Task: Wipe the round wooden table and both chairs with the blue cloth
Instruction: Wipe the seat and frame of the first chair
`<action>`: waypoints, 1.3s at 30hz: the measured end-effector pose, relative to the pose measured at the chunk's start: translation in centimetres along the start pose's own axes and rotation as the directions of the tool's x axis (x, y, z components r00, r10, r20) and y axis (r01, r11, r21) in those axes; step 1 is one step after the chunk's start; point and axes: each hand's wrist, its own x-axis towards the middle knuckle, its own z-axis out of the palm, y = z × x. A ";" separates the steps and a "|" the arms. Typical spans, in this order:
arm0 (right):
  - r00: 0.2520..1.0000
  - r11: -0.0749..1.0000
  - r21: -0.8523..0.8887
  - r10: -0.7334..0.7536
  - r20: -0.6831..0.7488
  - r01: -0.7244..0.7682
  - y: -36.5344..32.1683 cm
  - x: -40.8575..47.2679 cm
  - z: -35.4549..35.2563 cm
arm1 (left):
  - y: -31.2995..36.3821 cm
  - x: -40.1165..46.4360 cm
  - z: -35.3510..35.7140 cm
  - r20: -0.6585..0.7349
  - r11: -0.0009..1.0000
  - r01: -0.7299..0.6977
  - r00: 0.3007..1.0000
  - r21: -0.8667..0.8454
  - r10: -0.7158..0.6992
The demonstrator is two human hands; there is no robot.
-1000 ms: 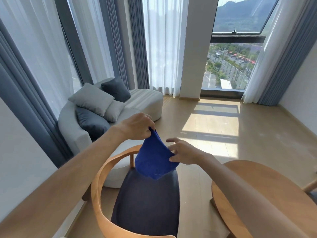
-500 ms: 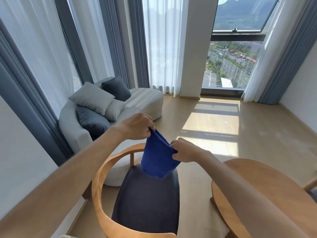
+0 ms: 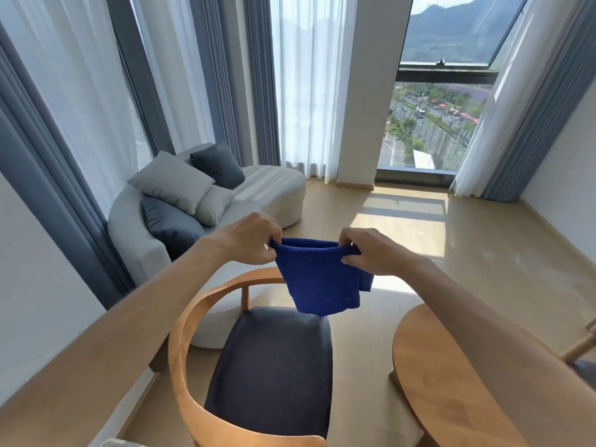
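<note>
One blue cloth (image 3: pixel 319 279) hangs in the air between two hands, above the front edge of the nearer chair's seat and touching neither chair nor surface. The left hand (image 3: pixel 250 241) pinches its upper left corner with curled fingers; the right hand (image 3: pixel 371 251) pinches the upper right corner, so each grip is closed on the cloth and its top edge is stretched between them.

Two chairs show: one wooden armchair (image 3: pixel 206 317) with a dark grey seat directly below the hands, and only a leg and corner of a second chair (image 3: pixel 580 346) at the right edge, mostly hidden by the right forearm. One round wooden surface (image 3: pixel 429 382) lies at lower right, partly covered by that forearm.

Behind stands one pale curved sofa (image 3: pixel 267 188) carrying four cushions, two light and two dark.
</note>
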 end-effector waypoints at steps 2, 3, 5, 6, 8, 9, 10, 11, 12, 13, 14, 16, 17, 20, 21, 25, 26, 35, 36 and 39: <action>1.000 1.000 -0.010 0.008 0.025 -0.007 -0.1 -0.1 -0.4 | 0.2 0.1 0.2 0.009 1.000 -0.009 1.000 0.006 0.009; 1.000 1.000 -0.005 0.016 0.026 -0.016 -0.2 -0.1 -0.5 | 0.3 0.1 0.5 0.007 1.000 -0.011 1.000 0.024 0.011; 0.999 1.000 -0.004 0.030 0.026 -0.030 -0.3 -0.1 -0.7 | 0.4 0.2 0.9 0.000 0.999 0.013 1.000 0.042 -0.013; 0.999 0.999 0.008 0.045 0.014 -0.046 -0.3 -0.2 -0.7 | 0.4 0.2 1.2 -0.006 0.999 0.031 1.000 0.029 -0.031; 0.998 0.997 0.049 0.066 0.001 -0.066 -0.5 -0.2 -0.6 | 0.4 0.2 1.6 -0.041 0.996 0.075 0.996 -0.042 -0.076; 0.998 0.996 0.063 0.068 0.008 -0.068 -0.6 -0.2 -0.6 | 0.4 0.3 1.8 -0.042 0.991 0.099 0.994 -0.088 -0.103; 0.998 0.995 0.072 0.066 0.008 -0.066 -0.7 -0.2 -0.5 | 0.5 0.3 2.1 -0.040 0.983 0.124 0.991 -0.136 -0.130; 0.998 0.996 0.073 0.057 -0.003 -0.057 -0.8 -0.1 -0.5 | 0.5 0.3 2.4 -0.057 0.973 0.140 0.987 -0.182 -0.153; 0.999 0.997 0.070 0.046 -0.015 -0.044 -1.0 0.0 -0.5 | 0.7 0.3 2.7 -0.080 0.962 0.159 0.980 -0.222 -0.181; 0.999 0.997 0.068 0.040 -0.025 -0.039 -1.1 0.0 -0.4 | 0.8 0.2 2.9 -0.102 0.953 0.167 0.975 -0.253 -0.198; 0.998 0.996 0.076 0.043 -0.039 -0.040 -1.2 0.0 -0.3 | 0.8 0.2 3.0 -0.114 0.945 0.169 0.971 -0.281 -0.208; 0.996 0.992 0.113 0.057 -0.070 -0.049 -1.3 0.1 -0.2 | 0.5 0.1 3.2 -0.121 0.932 0.159 0.971 -0.325 -0.208; 0.995 0.990 0.128 0.063 -0.083 -0.052 -1.4 0.1 -0.2 | 0.4 0.1 3.3 -0.110 0.928 0.158 0.972 -0.338 -0.205; 0.989 0.983 0.169 0.091 -0.118 -0.071 -1.4 0.2 -0.2 | 0.2 0.1 3.3 -0.063 0.912 0.185 0.973 -0.366 -0.223; 0.984 0.979 0.186 0.113 -0.135 -0.087 -1.5 0.2 -0.2 | 0.1 0.1 3.3 -0.058 0.909 0.194 0.971 -0.368 -0.231; 0.960 0.960 0.215 0.219 -0.177 -0.179 -2.1 0.4 0.3 | 0.1 0.2 3.4 -0.042 0.900 0.235 0.962 -0.368 -0.269; 0.953 0.955 0.216 0.245 -0.180 -0.204 -2.4 0.5 0.4 | 0.3 0.3 3.6 -0.032 0.896 0.254 0.958 -0.364 -0.285; 0.914 0.895 0.309 0.378 -0.145 -0.322 -5.4 2.3 2.2 | 4.1 2.5 3.8 0.071 0.648 0.547 0.790 -0.530 -0.609; 0.919 0.868 0.373 0.385 -0.091 -0.327 -5.6 2.5 2.2 | 4.6 2.7 3.5 0.146 0.543 0.562 0.767 -0.624 -0.625; 0.935 0.751 0.577 0.347 0.068 -0.321 -5.7 2.2 1.5 | 5.0 2.8 2.5 0.332 0.170 0.497 0.760 -0.851 -0.558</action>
